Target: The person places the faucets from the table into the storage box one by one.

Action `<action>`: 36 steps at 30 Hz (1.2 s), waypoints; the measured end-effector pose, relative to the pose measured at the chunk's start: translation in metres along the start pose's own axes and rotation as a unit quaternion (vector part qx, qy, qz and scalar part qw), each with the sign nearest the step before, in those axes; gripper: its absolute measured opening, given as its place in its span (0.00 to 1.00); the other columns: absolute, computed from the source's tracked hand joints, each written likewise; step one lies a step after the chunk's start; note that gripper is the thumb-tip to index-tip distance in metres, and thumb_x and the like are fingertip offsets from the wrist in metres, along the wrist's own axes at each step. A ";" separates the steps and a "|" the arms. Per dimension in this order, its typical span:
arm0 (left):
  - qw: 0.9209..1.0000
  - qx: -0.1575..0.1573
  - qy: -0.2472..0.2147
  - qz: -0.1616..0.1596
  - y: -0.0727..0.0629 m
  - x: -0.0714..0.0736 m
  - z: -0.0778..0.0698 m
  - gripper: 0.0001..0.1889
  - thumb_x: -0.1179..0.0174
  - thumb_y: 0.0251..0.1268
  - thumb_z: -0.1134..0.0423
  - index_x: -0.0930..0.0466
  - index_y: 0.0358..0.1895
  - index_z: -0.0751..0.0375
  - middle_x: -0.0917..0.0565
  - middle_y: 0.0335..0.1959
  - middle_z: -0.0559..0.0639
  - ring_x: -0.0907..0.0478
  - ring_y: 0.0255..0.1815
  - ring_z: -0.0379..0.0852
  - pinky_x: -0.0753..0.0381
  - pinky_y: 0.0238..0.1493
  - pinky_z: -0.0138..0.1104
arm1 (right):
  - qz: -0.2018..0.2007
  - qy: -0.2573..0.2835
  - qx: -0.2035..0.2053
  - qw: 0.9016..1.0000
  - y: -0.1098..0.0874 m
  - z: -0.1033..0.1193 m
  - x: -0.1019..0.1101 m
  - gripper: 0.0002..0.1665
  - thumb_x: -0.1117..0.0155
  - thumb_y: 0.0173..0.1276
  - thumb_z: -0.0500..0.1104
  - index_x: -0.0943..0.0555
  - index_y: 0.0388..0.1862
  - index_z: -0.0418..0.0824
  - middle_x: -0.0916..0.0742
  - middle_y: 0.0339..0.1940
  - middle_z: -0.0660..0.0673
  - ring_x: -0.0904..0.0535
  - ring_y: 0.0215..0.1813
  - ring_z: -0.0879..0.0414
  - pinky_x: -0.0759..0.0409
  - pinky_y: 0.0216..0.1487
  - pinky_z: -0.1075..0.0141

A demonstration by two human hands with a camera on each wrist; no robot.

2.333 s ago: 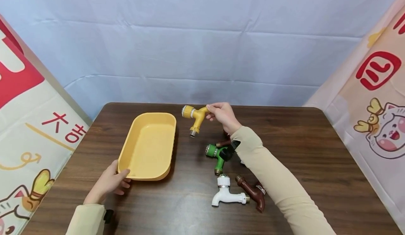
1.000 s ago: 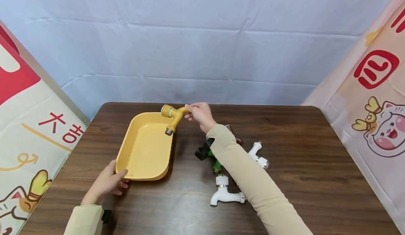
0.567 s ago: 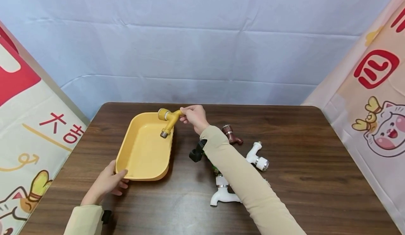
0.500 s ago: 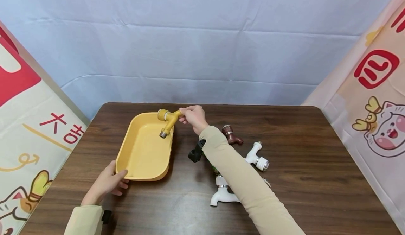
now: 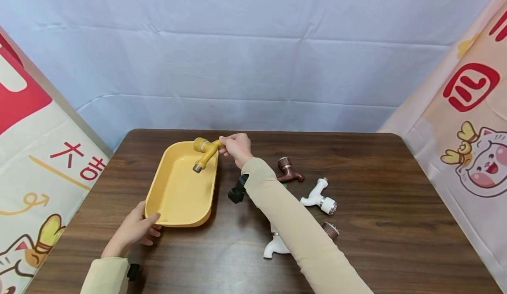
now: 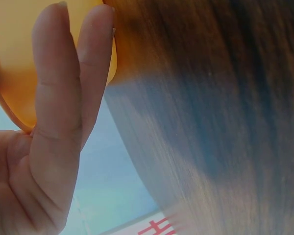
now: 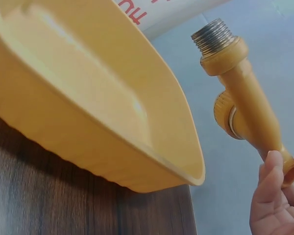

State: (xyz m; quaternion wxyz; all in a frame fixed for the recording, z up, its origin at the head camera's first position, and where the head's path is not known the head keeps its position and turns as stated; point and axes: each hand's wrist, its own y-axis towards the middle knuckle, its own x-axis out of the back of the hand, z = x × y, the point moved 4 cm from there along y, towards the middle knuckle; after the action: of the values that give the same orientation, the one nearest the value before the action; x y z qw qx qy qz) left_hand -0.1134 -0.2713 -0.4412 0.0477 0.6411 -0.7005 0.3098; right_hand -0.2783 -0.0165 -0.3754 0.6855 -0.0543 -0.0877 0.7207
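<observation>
My right hand (image 5: 236, 148) pinches a yellow faucet (image 5: 208, 153) by its spout end, above the far right corner of a yellow plastic basin (image 5: 206, 217). The faucet's threaded metal inlet points down toward the basin's inside, and its knob faces left. In the right wrist view the faucet (image 7: 250, 98) hangs beyond the basin's rim (image 7: 193, 166), the fingertips and thumb at its spout. At the basin's near left corner, my left hand (image 5: 134, 230) holds the rim, thumb on top and fingers outside. The left wrist view shows those fingers (image 6: 59, 78) stretched along the basin's wall.
Right of the basin on the brown wooden table (image 5: 388, 188) lie a dark red faucet (image 5: 291, 173), a white faucet (image 5: 317, 197), another white faucet (image 5: 276, 246) and a second dark red one (image 5: 330, 230). My right forearm covers some of them and most of a green one.
My right hand has carried the yellow faucet leftward from the table's middle to over the basin, tilting its inlet further left. The left hand stays on the basin's corner.
</observation>
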 end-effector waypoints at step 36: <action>1.000 0.000 -0.003 0.001 0.004 -0.001 0.002 0.25 0.53 0.68 0.65 0.52 0.61 0.70 0.21 0.27 0.59 0.20 0.26 0.53 0.21 0.21 0.43 | -0.045 0.081 -0.046 0.995 -0.002 -0.014 -0.042 0.08 0.34 0.58 0.38 0.18 0.28 0.31 0.16 0.25 0.34 0.23 0.16 0.59 0.21 0.24 0.68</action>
State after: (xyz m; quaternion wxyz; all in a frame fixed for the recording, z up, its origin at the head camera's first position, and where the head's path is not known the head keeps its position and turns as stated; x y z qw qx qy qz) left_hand -0.1164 -0.2720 -0.4448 0.0453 0.6412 -0.7016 0.3074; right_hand -0.2716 -0.0577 -0.3909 0.7192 -0.1397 -0.0675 0.6773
